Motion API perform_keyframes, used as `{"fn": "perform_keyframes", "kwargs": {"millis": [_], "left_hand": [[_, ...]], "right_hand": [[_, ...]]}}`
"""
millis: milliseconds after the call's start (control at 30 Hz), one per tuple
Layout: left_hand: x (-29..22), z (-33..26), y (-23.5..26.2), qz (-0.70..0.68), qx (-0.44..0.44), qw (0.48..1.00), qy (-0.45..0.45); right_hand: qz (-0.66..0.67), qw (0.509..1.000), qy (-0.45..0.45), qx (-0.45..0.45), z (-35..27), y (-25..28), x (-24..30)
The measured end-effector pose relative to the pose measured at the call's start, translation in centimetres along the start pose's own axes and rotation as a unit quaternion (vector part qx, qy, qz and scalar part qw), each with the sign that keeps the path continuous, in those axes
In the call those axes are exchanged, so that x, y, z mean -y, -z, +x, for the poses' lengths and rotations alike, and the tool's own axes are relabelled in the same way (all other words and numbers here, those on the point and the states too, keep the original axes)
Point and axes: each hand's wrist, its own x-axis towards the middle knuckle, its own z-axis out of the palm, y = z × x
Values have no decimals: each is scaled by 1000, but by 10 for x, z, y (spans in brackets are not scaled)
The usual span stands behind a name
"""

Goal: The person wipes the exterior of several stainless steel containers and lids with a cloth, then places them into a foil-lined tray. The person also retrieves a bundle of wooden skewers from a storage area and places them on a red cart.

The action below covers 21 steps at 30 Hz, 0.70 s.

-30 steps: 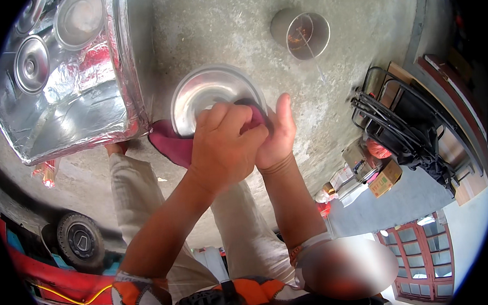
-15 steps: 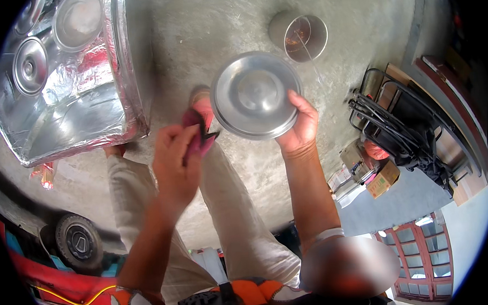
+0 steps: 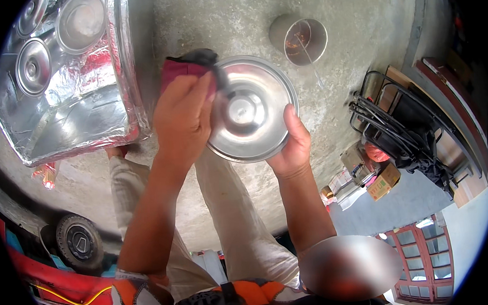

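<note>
A round silver metal lid (image 3: 243, 109) with a raised centre is tilted up in front of me. My right hand (image 3: 292, 145) grips its right rim, thumb on the upper face and the fingers hidden beneath. Closed around a folded maroon and black cloth (image 3: 187, 69), my left hand (image 3: 182, 120) is at the lid's left side. The cloth's dark, blurred edge overlaps the lid's upper left rim, and it looks to be touching the face there.
At the upper left, a foil-covered surface (image 3: 82, 114) carries several metal lids (image 3: 33, 66). A metal bucket (image 3: 320, 42) stands on the concrete floor ahead. Folded black-framed chairs (image 3: 396, 117) and a cardboard box (image 3: 384, 182) are at the right. A wheel (image 3: 79, 240) is at the lower left.
My left hand has moved forward with the cloth, up to the lid's left rim. The lid has come slightly left and closer to me in my right hand.
</note>
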Motion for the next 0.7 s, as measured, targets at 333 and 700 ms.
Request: {"fn": "perform_keyframes", "kwargs": {"millis": [333, 700], "left_hand": [[-55, -21, 13, -62, 262, 960, -77], [-35, -14, 28, -34, 58, 997, 49]], "right_hand": [[112, 993, -25, 16, 3, 11, 2], [79, 997, -1, -2, -15, 7, 3]]}}
